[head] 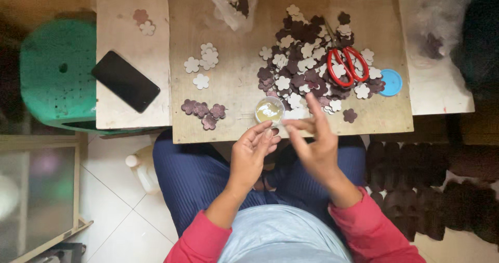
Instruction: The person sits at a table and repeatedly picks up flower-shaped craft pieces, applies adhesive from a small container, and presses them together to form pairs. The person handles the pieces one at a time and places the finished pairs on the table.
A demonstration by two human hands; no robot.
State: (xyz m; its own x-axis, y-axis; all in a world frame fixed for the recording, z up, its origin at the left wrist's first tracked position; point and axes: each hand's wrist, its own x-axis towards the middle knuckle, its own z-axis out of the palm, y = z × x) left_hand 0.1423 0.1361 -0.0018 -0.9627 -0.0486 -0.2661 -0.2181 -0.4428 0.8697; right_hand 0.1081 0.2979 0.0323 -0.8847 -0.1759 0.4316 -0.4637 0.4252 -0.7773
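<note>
My left hand [250, 156] hovers at the near edge of the wooden board [234, 76], fingers curled up, with a small flower cutout seemingly pinched at its fingertips. My right hand [314, 143] is beside it, fingers spread, index finger pointing up toward the pile of maroon and white flower-shaped cutouts [306, 65]. A small open jar of yellowish glue [269, 110] stands just beyond both hands. Small groups of white flowers [201, 64] and maroon flowers [204, 110] lie on the board's left part.
Red-handled scissors [347, 65] lie on the pile, a blue lid [391, 82] beside them. A black phone [125, 81] rests on the left plank, a green stool [57, 73] further left. Plastic bags [235, 0] sit at the back. Rows of maroon pieces [431, 190] lie at the right.
</note>
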